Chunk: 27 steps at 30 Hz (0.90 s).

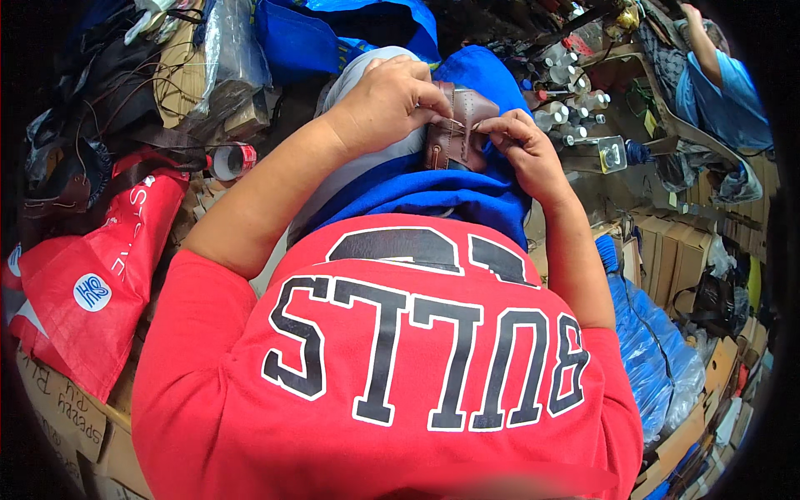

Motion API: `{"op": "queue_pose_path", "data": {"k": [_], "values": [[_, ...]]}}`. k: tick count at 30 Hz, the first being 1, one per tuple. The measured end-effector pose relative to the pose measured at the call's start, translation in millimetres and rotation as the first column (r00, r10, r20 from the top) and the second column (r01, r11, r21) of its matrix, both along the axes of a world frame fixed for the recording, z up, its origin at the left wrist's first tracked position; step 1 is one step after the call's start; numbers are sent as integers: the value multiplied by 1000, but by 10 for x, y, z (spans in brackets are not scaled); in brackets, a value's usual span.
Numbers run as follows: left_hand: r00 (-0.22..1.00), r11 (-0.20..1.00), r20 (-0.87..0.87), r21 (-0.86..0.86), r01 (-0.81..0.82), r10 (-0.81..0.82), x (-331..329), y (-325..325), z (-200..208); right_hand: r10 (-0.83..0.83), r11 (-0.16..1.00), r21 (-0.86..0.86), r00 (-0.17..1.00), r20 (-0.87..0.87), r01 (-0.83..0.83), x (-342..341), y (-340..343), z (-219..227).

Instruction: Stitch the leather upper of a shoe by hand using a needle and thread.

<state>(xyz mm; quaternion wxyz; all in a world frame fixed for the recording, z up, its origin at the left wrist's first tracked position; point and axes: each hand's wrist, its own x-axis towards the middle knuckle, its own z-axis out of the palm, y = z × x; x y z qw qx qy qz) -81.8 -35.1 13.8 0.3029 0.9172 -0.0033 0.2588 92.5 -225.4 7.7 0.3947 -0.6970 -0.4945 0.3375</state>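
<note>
A brown leather shoe [478, 108] with rows of stitch holes and a lace through eyelets lies across my lap, on blue cloth. My left hand [402, 93] reaches over it from the left, thumb and fingers closed in a pinch at the upper. From the right, my right hand [527, 152] pinches close to the same seam, its thumb and forefinger together. Something thin, like a thread or needle, shows between the two sets of fingertips; it is too small to name surely. My fingers hide part of the shoe.
Several clear bottles [575, 112] stand at the far right. A red bag [108, 275] and a cup with a red label [231, 161] are at left. Flattened cardboard [671, 254] and a blue plastic-wrapped bundle [646, 342] lie at right. Another person's arm [702, 46] shows at far right.
</note>
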Motion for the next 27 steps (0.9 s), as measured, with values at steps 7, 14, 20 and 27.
{"op": "queue_pose_path", "data": {"k": [7, 14, 20, 27], "values": [[997, 995, -69, -96, 30, -37, 45, -36, 12, -18, 1000, 15, 1000, -18, 18, 8, 30, -13], [997, 997, -37, -50, 61, -63, 61, -43, 12, -29, 997, 66, 999, -26, 31, 25, 31, -59], [996, 995, -49, -74, 68, -72, 65, -32, 54, -27, 998, 48, 1000, -10, 27, 38, 19, -77], [995, 996, -47, -43, 85, -87, 73, -34, 43, -23, 998, 57, 1000, 0, 23, 27, 18, -56]]}}
